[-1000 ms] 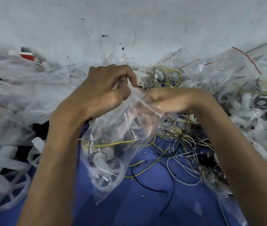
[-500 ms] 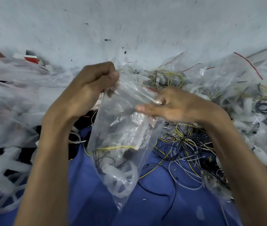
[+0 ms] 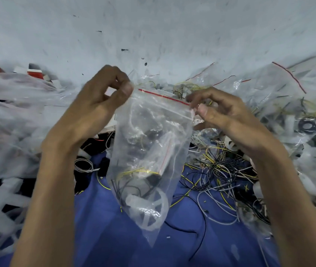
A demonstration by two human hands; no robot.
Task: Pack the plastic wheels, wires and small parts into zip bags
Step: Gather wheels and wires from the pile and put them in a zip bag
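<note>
both hands pinch the top corners of a clear zip bag (image 3: 149, 143): left hand (image 3: 103, 105), right hand (image 3: 224, 112). inside lie a white plastic wheel (image 3: 149, 207), wires and small parts.

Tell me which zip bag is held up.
The centre zip bag, pinched at its top corners by the left hand and right hand; the other bags lie heaped around.

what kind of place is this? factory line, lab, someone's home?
Probably an informal hand-packing spot, not a proper line: the work is spread on a blue cloth against a scuffed white wall, with loose wires in a tangle and heaps of filled zip bags around. Cannot tell more.
</note>
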